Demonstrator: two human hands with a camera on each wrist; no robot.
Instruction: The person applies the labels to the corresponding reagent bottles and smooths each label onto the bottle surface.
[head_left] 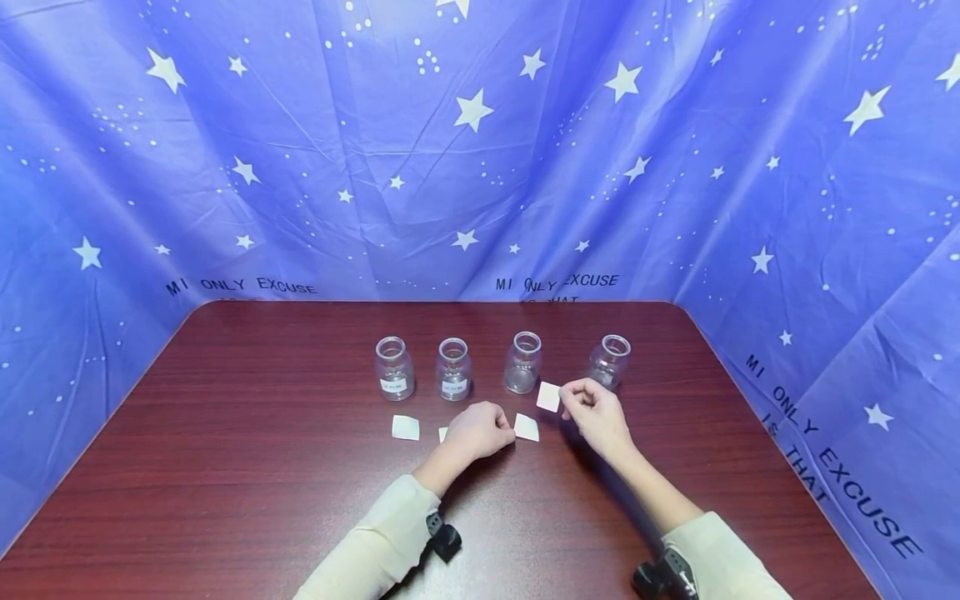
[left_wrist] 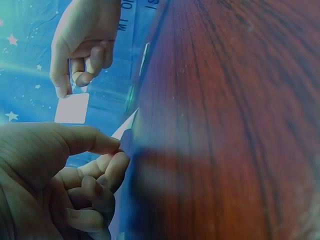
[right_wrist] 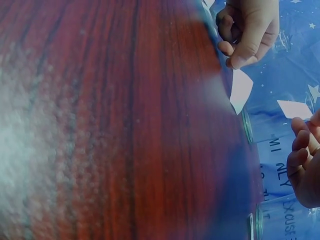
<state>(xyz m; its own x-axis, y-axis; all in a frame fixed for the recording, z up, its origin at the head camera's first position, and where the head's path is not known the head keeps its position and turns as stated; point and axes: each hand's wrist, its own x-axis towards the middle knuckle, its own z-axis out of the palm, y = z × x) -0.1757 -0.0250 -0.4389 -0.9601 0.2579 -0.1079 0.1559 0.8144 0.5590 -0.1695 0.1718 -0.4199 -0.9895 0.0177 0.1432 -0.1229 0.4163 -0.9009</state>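
Observation:
In the head view my right hand (head_left: 600,417) pinches a white paper square (head_left: 549,397) by its edge, above the table between two glass jars. My left hand (head_left: 480,431) pinches the corner of another white paper piece (head_left: 527,427) low over the table; the left wrist view shows this piece (left_wrist: 126,125) between thumb and index finger. Just behind the held papers stands a clear jar (head_left: 522,367) with no label visible. A second jar (head_left: 611,358) at the right is partly hidden by my right hand. No print is visible on either held paper.
Two glass jars on the left, one (head_left: 394,371) beside the other (head_left: 453,371), bear small printed white labels. A white paper piece (head_left: 406,427) lies in front of them; another (head_left: 443,434) is mostly covered by my left hand. A starry blue curtain (head_left: 405,150) surrounds the brown table (head_left: 262,467).

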